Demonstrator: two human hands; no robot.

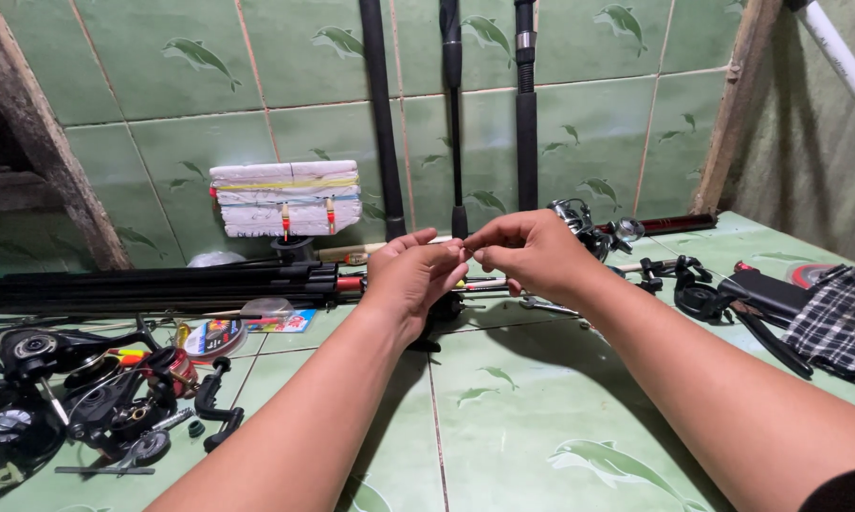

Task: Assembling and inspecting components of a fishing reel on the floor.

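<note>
My left hand (410, 277) and my right hand (527, 250) meet in the middle of the view above a green tiled floor. The fingertips of both hands pinch together at one spot, on something too small and thin to make out. Below and behind the hands lie a dark fishing reel (579, 223) and thin metal parts on the floor. Three black fishing rods (382, 114) lean upright against the tiled wall just behind my hands.
A bundle of black rods (162, 284) lies along the wall at left. Dismantled reels and handles (86, 398) sit at lower left beside a line spool (214, 335). A white foam block with floats (285, 197) leans on the wall. A checked cloth (840, 322) and black parts lie right.
</note>
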